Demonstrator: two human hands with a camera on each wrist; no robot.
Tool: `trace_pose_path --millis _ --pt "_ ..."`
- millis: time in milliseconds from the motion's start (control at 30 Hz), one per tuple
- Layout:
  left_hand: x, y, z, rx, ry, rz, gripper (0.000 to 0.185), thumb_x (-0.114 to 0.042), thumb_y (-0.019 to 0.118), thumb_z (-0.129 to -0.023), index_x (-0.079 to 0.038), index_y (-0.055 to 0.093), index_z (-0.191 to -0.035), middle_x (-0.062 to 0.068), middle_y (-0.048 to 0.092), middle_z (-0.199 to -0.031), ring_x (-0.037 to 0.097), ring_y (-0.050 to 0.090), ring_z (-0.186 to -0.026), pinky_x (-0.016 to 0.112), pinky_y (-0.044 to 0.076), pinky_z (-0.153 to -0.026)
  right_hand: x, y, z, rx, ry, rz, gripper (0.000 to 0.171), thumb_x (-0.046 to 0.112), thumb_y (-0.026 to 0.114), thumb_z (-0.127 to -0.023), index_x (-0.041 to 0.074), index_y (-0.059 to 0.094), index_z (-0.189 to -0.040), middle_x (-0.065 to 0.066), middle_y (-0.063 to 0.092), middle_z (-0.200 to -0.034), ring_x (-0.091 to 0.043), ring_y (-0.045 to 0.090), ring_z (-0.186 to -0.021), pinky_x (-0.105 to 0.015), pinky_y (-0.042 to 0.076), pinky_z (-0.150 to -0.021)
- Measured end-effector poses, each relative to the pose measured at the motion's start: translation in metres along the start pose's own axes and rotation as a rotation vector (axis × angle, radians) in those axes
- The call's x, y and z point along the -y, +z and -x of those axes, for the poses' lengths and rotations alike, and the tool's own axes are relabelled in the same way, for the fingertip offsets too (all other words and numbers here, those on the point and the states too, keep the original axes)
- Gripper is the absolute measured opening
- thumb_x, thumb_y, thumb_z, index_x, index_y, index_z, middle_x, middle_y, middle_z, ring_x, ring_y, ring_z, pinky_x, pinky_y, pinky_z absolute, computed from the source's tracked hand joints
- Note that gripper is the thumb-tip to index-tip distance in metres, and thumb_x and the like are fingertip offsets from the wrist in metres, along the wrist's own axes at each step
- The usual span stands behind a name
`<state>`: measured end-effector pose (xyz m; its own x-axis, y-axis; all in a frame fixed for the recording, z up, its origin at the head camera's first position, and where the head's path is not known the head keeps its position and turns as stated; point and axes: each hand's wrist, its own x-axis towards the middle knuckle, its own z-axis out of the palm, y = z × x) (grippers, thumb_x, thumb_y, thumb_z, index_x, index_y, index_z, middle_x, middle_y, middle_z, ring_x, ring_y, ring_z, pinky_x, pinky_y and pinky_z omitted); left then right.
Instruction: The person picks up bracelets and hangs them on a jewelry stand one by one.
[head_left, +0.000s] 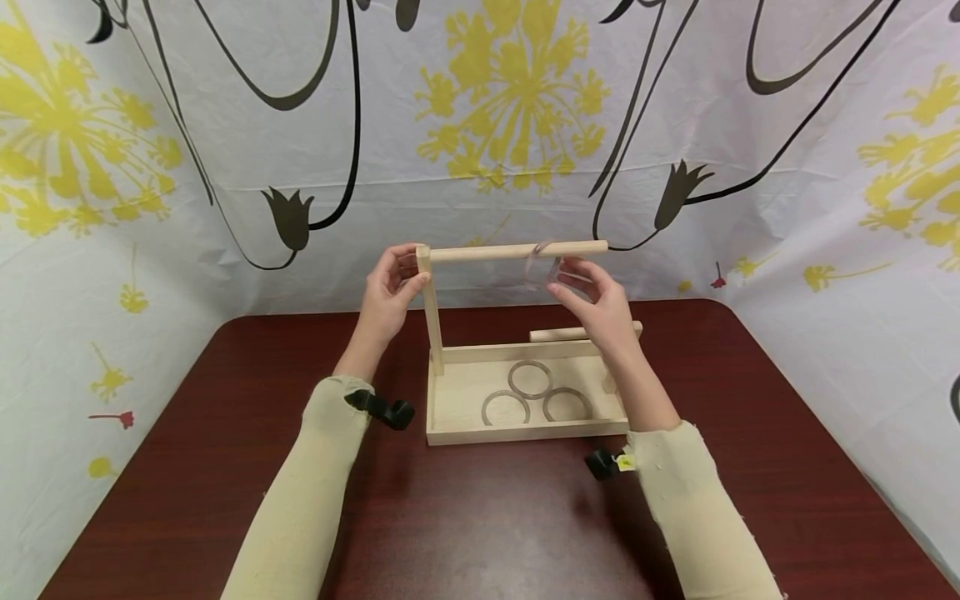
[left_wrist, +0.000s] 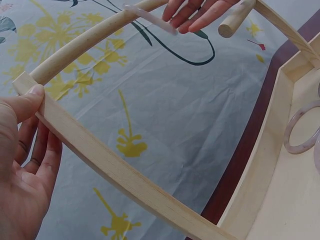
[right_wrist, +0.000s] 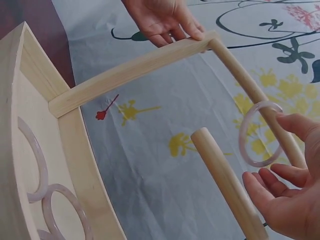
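My left hand [head_left: 388,287] holds the top corner of the tall post [head_left: 432,321] of a wooden bangle stand, thumb in front and fingers behind. From that post a round rod [head_left: 487,252] runs to the right. A pale translucent bangle [right_wrist: 243,137] hangs around the rod, slightly blurred in the head view. Close beside it is my right hand [head_left: 600,304], thumb and fingers spread apart and fingertips near the bangle's edge; whether they touch it is unclear. Below, several similar bangles [head_left: 530,362] lie flat in the stand's tray [head_left: 480,434].
A shorter, lower rod [head_left: 555,335] extends left from another post at the tray's right end, partly behind my right hand. The stand rests on a dark red-brown table [head_left: 480,517]. A patterned cloth [head_left: 375,150] hangs behind and at both sides.
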<state>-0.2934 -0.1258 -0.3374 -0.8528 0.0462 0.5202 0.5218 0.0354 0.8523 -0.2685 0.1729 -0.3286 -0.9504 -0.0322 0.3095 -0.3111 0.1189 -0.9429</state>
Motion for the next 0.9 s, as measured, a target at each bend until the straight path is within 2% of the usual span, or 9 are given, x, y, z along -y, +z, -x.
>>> trace_pose_path --millis 200,267,367,700,900 --pt "0.0 0.0 0.0 0.0 0.006 0.001 0.041 0.006 0.06 -0.095 0.007 0.05 -0.134 0.012 0.061 -0.118 0.006 0.06 -0.101 0.019 0.05 -0.09 0.003 -0.003 0.006 0.02 0.003 0.03 0.054 0.014 0.069 -0.093 0.004 0.05 -0.143 -0.013 0.055 -0.142 -0.03 0.053 -0.133 -0.014 0.052 -0.093" --pt "-0.001 0.0 0.0 -0.001 0.008 0.003 0.041 0.006 0.061 -0.094 0.008 0.05 -0.134 0.009 0.061 -0.116 0.006 0.06 -0.101 0.019 0.05 -0.089 0.004 -0.004 0.008 0.03 -0.005 0.033 0.055 0.013 0.069 -0.093 0.002 0.049 -0.143 -0.015 0.054 -0.143 -0.033 0.051 -0.135 -0.014 0.052 -0.092" --pt "0.0 0.0 -0.001 -0.005 0.01 0.008 0.041 0.007 0.061 -0.094 0.008 0.05 -0.134 0.005 0.062 -0.115 0.006 0.06 -0.1 0.019 0.05 -0.089 0.007 -0.006 0.012 0.044 -0.013 0.054 0.055 0.014 0.069 -0.094 0.002 0.049 -0.143 -0.017 0.054 -0.144 -0.03 0.053 -0.134 -0.013 0.051 -0.092" --pt "0.001 0.0 -0.001 -0.004 0.012 0.002 0.041 0.007 0.061 -0.094 0.008 0.05 -0.134 0.006 0.062 -0.115 0.006 0.059 -0.1 0.019 0.05 -0.089 0.012 -0.008 0.024 0.066 -0.031 0.082 0.051 0.018 0.07 -0.093 0.01 0.054 -0.14 -0.006 0.057 -0.14 -0.026 0.056 -0.13 -0.016 0.053 -0.091" --pt "0.0 0.0 -0.001 -0.004 0.006 0.002 0.041 0.006 0.061 -0.094 0.008 0.05 -0.134 0.008 0.062 -0.117 0.006 0.059 -0.101 0.019 0.05 -0.089 0.015 -0.007 0.029 0.107 -0.03 0.071 0.049 0.013 0.069 -0.094 0.004 0.053 -0.139 -0.002 0.058 -0.138 -0.021 0.058 -0.127 -0.017 0.054 -0.092"
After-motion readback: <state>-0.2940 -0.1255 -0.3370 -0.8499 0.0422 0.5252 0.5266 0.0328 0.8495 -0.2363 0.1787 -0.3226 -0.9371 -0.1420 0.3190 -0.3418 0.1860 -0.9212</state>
